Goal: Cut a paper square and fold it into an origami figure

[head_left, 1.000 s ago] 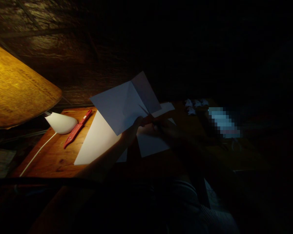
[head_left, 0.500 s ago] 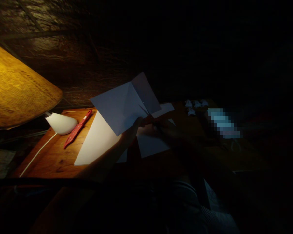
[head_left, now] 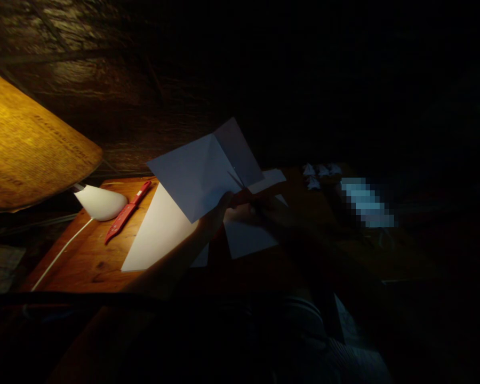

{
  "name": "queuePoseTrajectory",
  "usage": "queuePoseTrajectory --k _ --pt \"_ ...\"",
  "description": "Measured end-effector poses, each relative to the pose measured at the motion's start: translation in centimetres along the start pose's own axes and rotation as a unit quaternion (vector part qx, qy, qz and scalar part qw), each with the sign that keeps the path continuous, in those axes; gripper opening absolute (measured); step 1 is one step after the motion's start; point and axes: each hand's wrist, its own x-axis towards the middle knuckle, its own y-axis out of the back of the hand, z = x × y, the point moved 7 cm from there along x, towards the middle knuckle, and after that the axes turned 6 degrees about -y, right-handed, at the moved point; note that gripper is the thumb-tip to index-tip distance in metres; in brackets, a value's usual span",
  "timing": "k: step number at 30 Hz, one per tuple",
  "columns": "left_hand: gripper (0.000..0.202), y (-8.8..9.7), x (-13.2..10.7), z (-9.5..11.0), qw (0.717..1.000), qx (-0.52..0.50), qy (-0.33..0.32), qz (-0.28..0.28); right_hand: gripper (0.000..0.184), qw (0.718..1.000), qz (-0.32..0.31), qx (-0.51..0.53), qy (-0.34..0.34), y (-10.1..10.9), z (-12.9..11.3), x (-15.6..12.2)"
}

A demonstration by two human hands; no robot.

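Observation:
A creased sheet of paper [head_left: 196, 170] is held up above the table, one part bent at an angle along a fold. My left hand [head_left: 224, 205] pinches its lower edge. In my right hand [head_left: 272, 210] is a pair of scissors [head_left: 237, 180], with a thin blade lying along the fold. Shadow hides the handles and most of my right fingers. Beneath my hands, more white paper [head_left: 164, 234] lies on the wooden table, and another piece [head_left: 248, 240] is under my right wrist.
A red knife or its sheath [head_left: 128, 213] lies beside the white lamp base [head_left: 100, 202], under a yellow shade [head_left: 32, 149]. Several small folded paper pieces [head_left: 314, 183] sit at the back right, near a blurred-out bright object [head_left: 368, 202]. A white cord [head_left: 62, 253] crosses the left side.
Almost nothing differs. The held paper has shifted very slightly, and both hands keep their places and grips.

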Motion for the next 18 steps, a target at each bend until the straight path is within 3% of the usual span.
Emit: queuePoseTrajectory --k 5,12,18 --pt "0.064 0.10 -0.23 -0.32 0.998 -0.019 0.054 0.025 0.028 1.000 0.007 0.014 0.001 0.08 -0.09 0.01" --pt "0.063 -0.15 -0.11 0.46 0.999 -0.030 0.037 0.013 0.028 1.000 0.004 0.025 0.002 0.05 0.10 -0.11" --pt "0.057 0.05 -0.12 0.19 0.997 -0.020 0.073 0.032 0.027 1.000 -0.007 0.017 -0.006 -0.30 0.48 0.03"
